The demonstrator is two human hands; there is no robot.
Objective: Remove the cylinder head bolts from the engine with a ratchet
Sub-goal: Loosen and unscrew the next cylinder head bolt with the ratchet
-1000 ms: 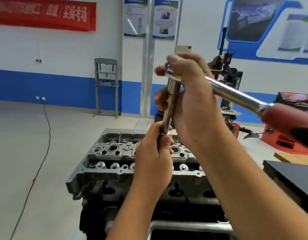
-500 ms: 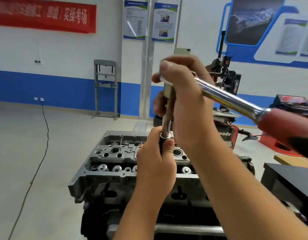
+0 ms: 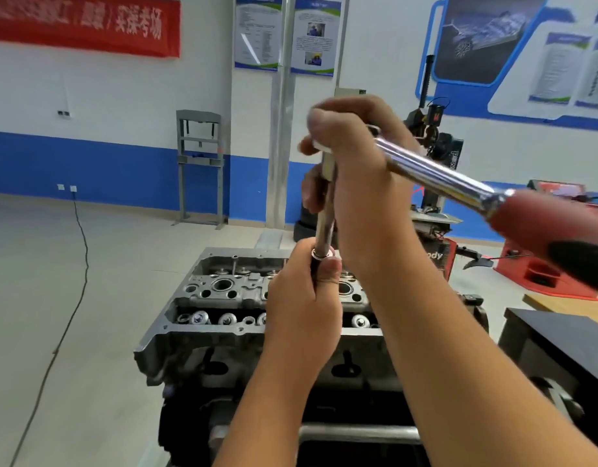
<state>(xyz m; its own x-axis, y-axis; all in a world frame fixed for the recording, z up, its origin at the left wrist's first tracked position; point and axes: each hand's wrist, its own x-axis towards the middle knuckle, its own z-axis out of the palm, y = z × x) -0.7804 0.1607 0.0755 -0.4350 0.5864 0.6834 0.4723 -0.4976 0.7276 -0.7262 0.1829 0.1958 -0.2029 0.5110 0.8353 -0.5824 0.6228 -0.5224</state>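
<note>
A chrome ratchet (image 3: 435,175) with a red and black grip is held up in the air above the engine. My right hand (image 3: 361,183) grips its head end. A long extension bar (image 3: 325,217) hangs down from the head. My left hand (image 3: 302,301) grips the socket (image 3: 321,256) at the bar's lower end; what the socket holds is hidden by my fingers. Below sits the grey cylinder head (image 3: 223,298) on the engine, with its open bores and valve tops facing up.
A black table (image 3: 560,335) stands at the right. A metal stand bar (image 3: 358,433) crosses below the engine. A grey press frame (image 3: 200,166), a metal column (image 3: 282,129) and a tyre machine (image 3: 435,156) stand behind. A black cable (image 3: 78,264) runs over the floor at the left.
Both hands and the ratchet have shifted slightly lower and to the right in view, still held together above the cylinder head. Both grips are unchanged.
</note>
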